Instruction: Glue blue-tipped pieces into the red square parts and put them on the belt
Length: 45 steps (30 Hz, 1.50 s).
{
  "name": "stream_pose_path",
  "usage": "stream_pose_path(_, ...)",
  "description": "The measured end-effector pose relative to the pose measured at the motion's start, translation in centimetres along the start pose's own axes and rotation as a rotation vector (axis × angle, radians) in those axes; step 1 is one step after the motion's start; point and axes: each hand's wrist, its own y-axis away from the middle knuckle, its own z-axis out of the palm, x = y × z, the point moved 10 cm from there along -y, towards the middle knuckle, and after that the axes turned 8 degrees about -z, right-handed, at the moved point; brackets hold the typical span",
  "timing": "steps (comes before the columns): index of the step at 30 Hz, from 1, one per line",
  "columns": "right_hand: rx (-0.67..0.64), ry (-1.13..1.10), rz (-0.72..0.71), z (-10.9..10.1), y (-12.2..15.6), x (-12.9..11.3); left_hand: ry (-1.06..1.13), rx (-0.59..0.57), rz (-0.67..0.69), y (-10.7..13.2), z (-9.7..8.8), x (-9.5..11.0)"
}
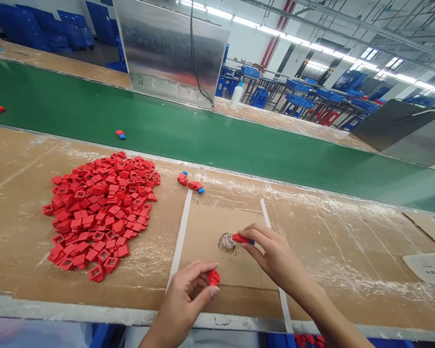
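My left hand (192, 292) pinches a small red plastic block (213, 277) with a square hollow in it, low over the near part of a cardboard sheet (203, 222). Between the fingertips of my right hand (266, 246) is a red plastic piece (239, 238) with a blue end. The red end of that piece meets a small whitish, clear round thing (226, 241) on the cardboard. Whether they touch cannot be made out. Dark specks surround the round thing. A large heap of red blocks (101, 208) lies to the left of my hands.
Two red-and-blue pieces (195, 186) lie behind the cardboard. A green conveyor belt (239, 145) runs across the back, carrying another red-and-blue piece (121, 134). Beyond it stand a metal panel (170, 58) and a white bottle (236, 95). White tape strips (181, 232) flank the cardboard.
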Motion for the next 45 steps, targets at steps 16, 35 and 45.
stream_pose_path(16,-0.072,0.106,0.005,1.0,0.0,-0.2,-0.011,-0.021,0.006,0.0,0.2,0.1)
stream_pose_path(35,-0.114,0.114,0.009,1.3,-0.1,-0.6,-0.026,-0.035,0.012,0.1,0.3,-0.1)
stream_pose_path(45,-0.115,0.075,0.042,1.2,-0.3,-0.4,-0.016,-0.047,0.006,0.1,0.3,0.0)
